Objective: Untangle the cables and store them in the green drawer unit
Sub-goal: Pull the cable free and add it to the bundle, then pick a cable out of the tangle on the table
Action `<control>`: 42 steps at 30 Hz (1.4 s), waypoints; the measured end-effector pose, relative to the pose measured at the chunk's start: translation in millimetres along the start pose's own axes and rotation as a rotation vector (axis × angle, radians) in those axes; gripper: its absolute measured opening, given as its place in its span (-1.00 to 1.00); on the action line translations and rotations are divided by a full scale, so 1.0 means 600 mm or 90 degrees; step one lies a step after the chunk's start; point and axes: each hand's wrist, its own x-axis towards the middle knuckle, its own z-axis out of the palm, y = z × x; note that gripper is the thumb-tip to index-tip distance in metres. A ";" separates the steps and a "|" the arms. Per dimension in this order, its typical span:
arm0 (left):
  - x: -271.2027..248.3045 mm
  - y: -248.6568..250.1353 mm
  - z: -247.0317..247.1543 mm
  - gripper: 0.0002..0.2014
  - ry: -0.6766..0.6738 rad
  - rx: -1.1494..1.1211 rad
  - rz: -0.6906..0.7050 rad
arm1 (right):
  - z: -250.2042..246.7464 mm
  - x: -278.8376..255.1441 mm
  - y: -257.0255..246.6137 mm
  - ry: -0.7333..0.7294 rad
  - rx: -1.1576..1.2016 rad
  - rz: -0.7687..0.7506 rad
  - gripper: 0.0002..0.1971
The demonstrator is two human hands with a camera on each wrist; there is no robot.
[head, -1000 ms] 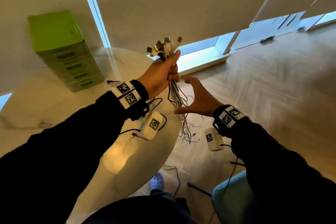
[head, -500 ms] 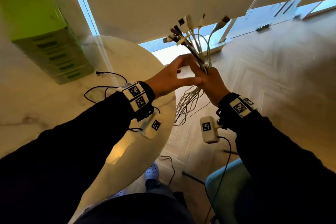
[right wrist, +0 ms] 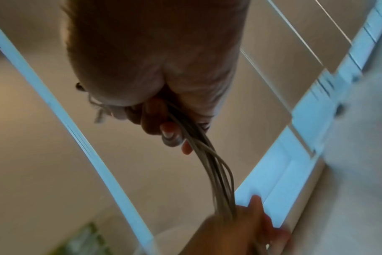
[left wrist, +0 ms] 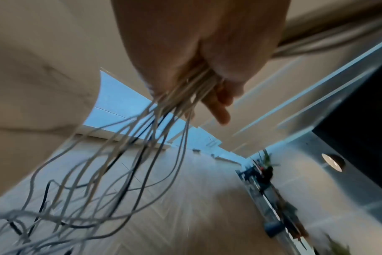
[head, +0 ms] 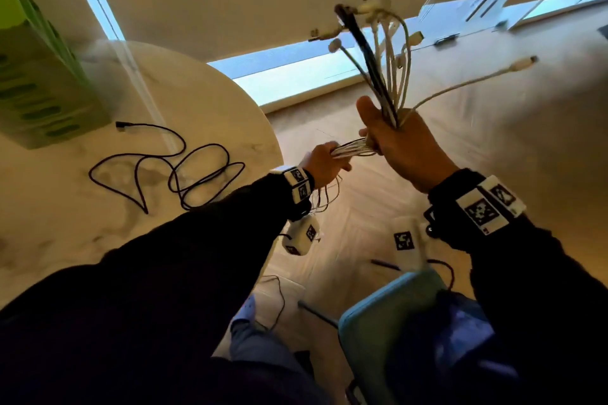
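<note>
step in hand: untangling, w/ the cable bundle held up in the air over the floor, right of the tabletop. right hand is fisted round the bundle just below the plug ends, which fan out above it, mostly white w/ one black. left hand is closed round the same strands a bit lower and to the left, short stretch of white cable taut btwn the two. loose tails hang below the left hand toward the floor, still crossing each other in the left wrist view.

one black cable lies alone on the tabletop in loose loops, near the green drawer unit at far left. unit's drawers look closed, nothing stored as far as i can tell.

next move prob calls for sliding the left hand down the strands to comb them straight, or picking one plug and pulling that cable free while the right hand holds the rest. tails may snag, so pull slow.
</note>
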 end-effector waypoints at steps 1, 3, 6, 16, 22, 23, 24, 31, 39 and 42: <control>-0.006 0.004 0.016 -0.87 -0.101 0.021 0.014 | -0.018 0.022 0.013 0.032 -0.029 0.005 -0.27; -0.024 0.005 0.046 -0.83 -0.256 0.078 0.064 | -0.048 0.063 0.039 0.079 -0.054 0.019 -0.39; -0.036 0.003 0.050 -0.40 -0.328 0.080 0.048 | -0.067 0.099 0.067 0.113 -0.036 0.047 -0.42; -0.039 0.131 -0.097 -0.29 -0.123 -0.467 0.102 | 0.001 0.095 0.039 -0.135 -0.207 -0.006 -0.73; -0.048 0.137 -0.131 -0.53 -0.084 -0.431 0.045 | 0.033 0.078 0.027 -0.265 -0.125 0.017 -0.73; -0.049 0.140 -0.136 -0.49 -0.076 -0.425 0.044 | 0.039 0.072 0.034 -0.291 -0.075 0.017 -0.64; -0.054 0.144 -0.144 -0.48 -0.077 -0.441 0.042 | 0.048 0.066 0.045 -0.319 -0.027 0.020 -0.60; -0.134 0.110 -0.230 -0.54 -0.157 -0.528 -0.002 | 0.139 0.071 0.170 -0.480 -0.255 0.031 -0.60; -0.240 0.050 -0.343 -0.60 0.070 -0.658 0.026 | 0.195 0.063 0.173 0.006 -0.609 -0.288 -0.71; -0.268 0.039 -0.373 -0.65 0.208 -0.769 0.055 | 0.255 0.041 0.118 -0.117 -0.619 -0.232 -0.74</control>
